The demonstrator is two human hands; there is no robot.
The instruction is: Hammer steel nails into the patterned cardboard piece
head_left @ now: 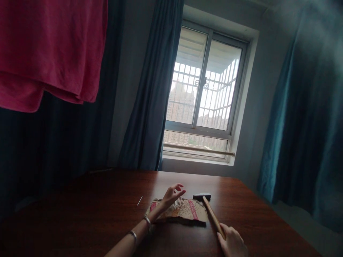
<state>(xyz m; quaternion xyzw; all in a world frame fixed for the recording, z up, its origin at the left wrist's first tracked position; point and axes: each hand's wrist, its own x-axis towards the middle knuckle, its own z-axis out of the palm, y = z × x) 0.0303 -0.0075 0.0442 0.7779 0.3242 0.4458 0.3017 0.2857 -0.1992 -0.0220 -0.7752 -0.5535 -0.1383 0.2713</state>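
Observation:
My right hand [232, 240] is wrapped round the wooden handle of a hammer [213, 215]. Its dark head rests on or just above the table, past the right end of a flat tan piece [199, 210] that looks like cardboard. That piece has reddish-pink bands and many small dots. Several thin upright nails [181, 202] stand in a row near its far edge. Over them hovers my left hand [173, 194], fingers loosely curled and apart from the thumb, with nothing visible in it. My left forearm hides part of the tan piece.
A thin pale stick or nail [139, 200] lies on the brown wooden table [107, 210], left of the tan piece. Behind the table are a barred window [203, 89] and blue curtains [155, 89]. A pink cloth [53, 50] hangs at the upper left.

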